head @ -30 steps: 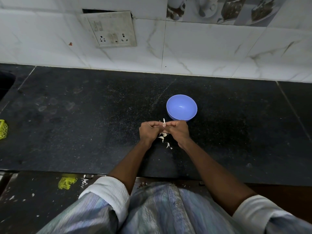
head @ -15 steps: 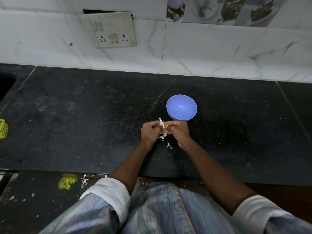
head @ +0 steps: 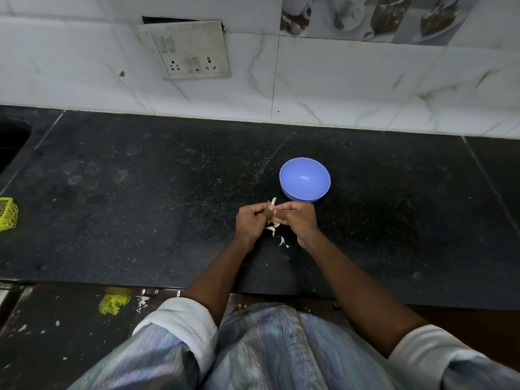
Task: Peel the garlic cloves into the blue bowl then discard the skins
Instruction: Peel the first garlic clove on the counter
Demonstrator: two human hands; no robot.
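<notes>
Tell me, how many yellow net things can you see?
2. One yellow net piece sits at the far left edge of the black counter, partly cut off by the picture. The other yellow net piece lies crumpled on the floor below the counter's front edge.

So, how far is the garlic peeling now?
Early stage. The round blue plastic bowl looks empty. Both hands, left hand and right hand, pinch one garlic clove, peeling it. Loose white skins lie on the black counter, not yet discarded.

The garlic clove (head: 273,209) is mostly hidden between the left hand (head: 253,222) and right hand (head: 298,220). The yellow net (head: 8,213) is cut by the left edge.
</notes>
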